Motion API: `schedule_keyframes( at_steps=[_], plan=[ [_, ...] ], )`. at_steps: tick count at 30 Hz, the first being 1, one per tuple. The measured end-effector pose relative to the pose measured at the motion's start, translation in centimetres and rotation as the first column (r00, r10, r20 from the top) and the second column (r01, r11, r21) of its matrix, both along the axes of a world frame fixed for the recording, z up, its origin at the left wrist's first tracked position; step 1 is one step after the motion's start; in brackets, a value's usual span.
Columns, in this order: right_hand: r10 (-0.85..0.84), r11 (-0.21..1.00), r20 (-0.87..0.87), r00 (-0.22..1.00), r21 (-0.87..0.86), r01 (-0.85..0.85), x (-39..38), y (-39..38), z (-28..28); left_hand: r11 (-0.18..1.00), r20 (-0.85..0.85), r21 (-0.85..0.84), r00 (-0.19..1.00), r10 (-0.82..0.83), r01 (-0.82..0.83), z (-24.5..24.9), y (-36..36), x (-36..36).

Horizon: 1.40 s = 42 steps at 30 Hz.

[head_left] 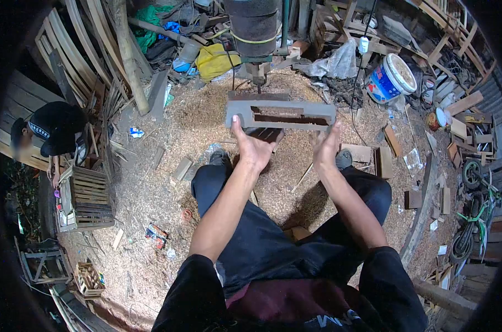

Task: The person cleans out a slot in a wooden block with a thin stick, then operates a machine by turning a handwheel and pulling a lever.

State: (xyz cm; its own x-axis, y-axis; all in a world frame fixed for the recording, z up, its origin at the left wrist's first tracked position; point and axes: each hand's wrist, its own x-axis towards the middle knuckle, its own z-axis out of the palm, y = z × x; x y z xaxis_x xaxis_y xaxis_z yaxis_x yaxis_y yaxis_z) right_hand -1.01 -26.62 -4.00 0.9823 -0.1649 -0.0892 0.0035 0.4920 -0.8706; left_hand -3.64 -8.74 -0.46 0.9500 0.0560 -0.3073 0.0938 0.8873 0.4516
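Both hands hold up a long wooden block point(240, 112) with a rectangular slot cut in its upper face. My left hand point(255, 145) grips its left end, the thumb on the near face and the fingers underneath. At the right end my right hand point(325, 145) is closed against the block's edge. Just beyond the block stands a drilling machine with a dark cylindrical motor point(254, 27) and a spindle point(258, 74) pointing down. A dark flat piece point(270, 96) lies under the spindle, partly hidden by the block.
Wood shavings point(201, 122) cover the ground. A paint bucket point(391, 78) stands at the upper right, a small bicycle point(472, 216) at the far right. A person in a dark cap point(54, 124) is at the left beside a slatted crate point(88, 193). Wood offcuts point(383, 161) lie near my feet.
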Motion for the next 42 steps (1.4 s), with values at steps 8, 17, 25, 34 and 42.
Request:
schedule_keyframes(
  at_steps=[8, 17, 25, 34, 42],
  plan=[
    [0.025, 0.996, -0.342, 0.939, -0.07, -0.052, 0.5, 0.4, -2.2, 0.965, -0.211, -0.038, 0.942, -0.262, 0.26, -6.9, 0.8, 0.1],
    [-0.259, 0.966, -0.358, 0.897, -0.114, 0.234, 10.8, -4.0, -8.1, 0.294, -0.234, 0.907, 0.941, -0.243, 0.301, -11.6, 7.7, 5.1],
    [-0.492, 0.87, -0.355, 0.795, -0.164, 0.466, 15.1, -3.0, -11.6, -0.122, -0.242, 0.965, 0.968, -0.06, 0.234, -17.5, 7.4, 8.5],
    [-0.523, 0.847, -0.239, 0.818, -0.255, 0.467, 20.5, -3.8, -22.2, -0.379, -0.151, 0.919, 0.984, -0.093, 0.105, -19.9, 5.0, 9.6],
    [-0.332, 0.943, -0.362, 0.871, -0.107, 0.315, 21.8, 0.7, -20.3, -0.362, -0.178, 0.926, 0.967, -0.183, 0.102, -20.1, 5.6, 9.3]
  ],
)
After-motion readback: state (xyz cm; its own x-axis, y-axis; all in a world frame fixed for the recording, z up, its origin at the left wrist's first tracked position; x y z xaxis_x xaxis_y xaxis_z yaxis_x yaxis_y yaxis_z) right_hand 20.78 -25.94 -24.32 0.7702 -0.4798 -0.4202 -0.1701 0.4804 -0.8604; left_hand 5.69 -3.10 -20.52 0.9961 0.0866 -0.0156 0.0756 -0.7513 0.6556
